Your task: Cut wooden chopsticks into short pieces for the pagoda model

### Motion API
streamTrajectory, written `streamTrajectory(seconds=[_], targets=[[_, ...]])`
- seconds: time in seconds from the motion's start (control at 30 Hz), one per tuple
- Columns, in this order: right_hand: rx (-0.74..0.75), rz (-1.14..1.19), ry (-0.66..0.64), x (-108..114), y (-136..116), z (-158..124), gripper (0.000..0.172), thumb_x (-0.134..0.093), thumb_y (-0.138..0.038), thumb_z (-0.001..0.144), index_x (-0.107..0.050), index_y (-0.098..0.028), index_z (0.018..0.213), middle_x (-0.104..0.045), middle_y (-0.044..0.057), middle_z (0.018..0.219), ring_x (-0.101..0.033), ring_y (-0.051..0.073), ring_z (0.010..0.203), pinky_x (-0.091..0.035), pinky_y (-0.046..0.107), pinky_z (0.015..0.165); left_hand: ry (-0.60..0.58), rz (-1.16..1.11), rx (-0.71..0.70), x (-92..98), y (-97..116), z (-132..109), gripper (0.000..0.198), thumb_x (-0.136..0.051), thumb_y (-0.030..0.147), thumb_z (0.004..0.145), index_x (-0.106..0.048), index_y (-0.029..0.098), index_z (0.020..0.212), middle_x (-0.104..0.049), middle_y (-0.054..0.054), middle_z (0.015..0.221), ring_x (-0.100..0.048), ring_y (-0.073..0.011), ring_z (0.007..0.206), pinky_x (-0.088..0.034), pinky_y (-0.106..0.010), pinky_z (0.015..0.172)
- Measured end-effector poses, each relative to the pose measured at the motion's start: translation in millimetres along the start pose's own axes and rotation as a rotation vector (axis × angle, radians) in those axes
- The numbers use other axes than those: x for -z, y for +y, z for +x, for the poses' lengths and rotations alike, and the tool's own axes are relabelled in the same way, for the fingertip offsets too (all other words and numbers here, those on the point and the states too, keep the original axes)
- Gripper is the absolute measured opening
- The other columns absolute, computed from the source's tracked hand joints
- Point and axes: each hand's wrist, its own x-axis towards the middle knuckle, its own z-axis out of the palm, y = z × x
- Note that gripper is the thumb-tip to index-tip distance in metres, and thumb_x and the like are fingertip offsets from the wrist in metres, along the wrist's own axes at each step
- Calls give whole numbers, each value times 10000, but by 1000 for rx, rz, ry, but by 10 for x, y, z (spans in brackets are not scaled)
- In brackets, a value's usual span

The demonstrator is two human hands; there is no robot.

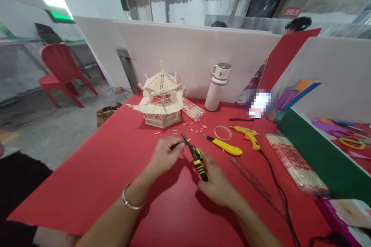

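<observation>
My right hand [216, 179] is wrapped round a pair of black-and-yellow shears [198, 162], their narrow blades pointing away and slightly apart. Beside the blades, the fingertips of my left hand [168, 154] are pinched together. A short pale wooden stick [188, 140] shows at these fingertips, against the blades; the rest of it is hidden. Beyond my hands stands a pagoda model [162, 100] built from thin wooden sticks, with two tiers of roof. Several cut stick bits [174, 130] lie scattered on the red tabletop [95, 170] before it.
To the right lie a yellow utility knife [227, 147], a clear ring [223, 133], a yellow glue gun [247, 135] with a black cord, and a ruler [256, 185]. Packs of sticks [297, 164] rest near a green box wall [324, 154]. A flask [216, 88] stands at the back.
</observation>
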Motion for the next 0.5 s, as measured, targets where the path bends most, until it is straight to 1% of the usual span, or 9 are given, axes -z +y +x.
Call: streamTrajectory(seconds=[0.03,0.07,0.13,0.23,0.3,0.37,0.43,0.5], targets=[[7,-41,31,9,8,6,836,-530,-107,606,-458,-229,1430,-596,107,1260,-524,310,1199,-400,476,1050,2,16,-14,-2,6,-2,323,-551,284,877,-515,164,579,-427,31,540,-376,-96,524,-300,-224,516],[12,-39,32,21,13,12,840,-533,-104,607,-460,-226,1435,-597,111,1276,-522,315,1213,-395,478,1060,3,27,-26,-4,10,-2,318,-549,281,879,-521,164,585,-437,27,547,-383,-98,531,-302,-226,520],[36,61,-28,48,7,19,832,-524,-100,603,-481,-230,1424,-616,91,1268,-547,295,1186,-415,449,1048,2,28,-36,-7,16,1,311,-543,297,895,-554,162,616,-458,21,563,-397,-104,545,-313,-230,531],[61,218,-109,79,-31,15,788,-500,-108,577,-541,-220,1356,-635,50,1222,-565,258,1120,-435,405,1019,-3,14,-27,-6,16,7,325,-543,328,915,-580,158,641,-458,20,569,-394,-106,552,-319,-234,536],[33,253,-116,89,-61,6,762,-496,-120,571,-560,-205,1325,-644,37,1140,-568,236,1030,-456,376,958,-4,12,-26,-2,16,6,338,-553,329,913,-570,157,623,-435,26,556,-378,-103,541,-310,-235,528],[-12,277,-132,95,-84,-3,786,-497,-134,570,-537,-202,1351,-636,23,1052,-554,211,919,-471,339,857,-7,5,-36,3,14,2,333,-559,322,911,-575,157,622,-434,27,551,-376,-101,536,-309,-234,526],[-56,303,-163,99,-96,-7,821,-507,-145,556,-515,-205,1375,-614,6,979,-524,192,835,-460,306,763,-3,-5,-46,5,9,-1,310,-566,319,911,-602,156,649,-462,22,564,-396,-103,543,-321,-232,532],[-79,316,-187,96,-98,-5,818,-518,-154,542,-522,-203,1359,-585,-8,910,-497,181,780,-441,289,705,-3,-10,-48,3,-2,-1,298,-572,322,911,-617,155,668,-486,16,581,-414,-107,556,-330,-228,536]])
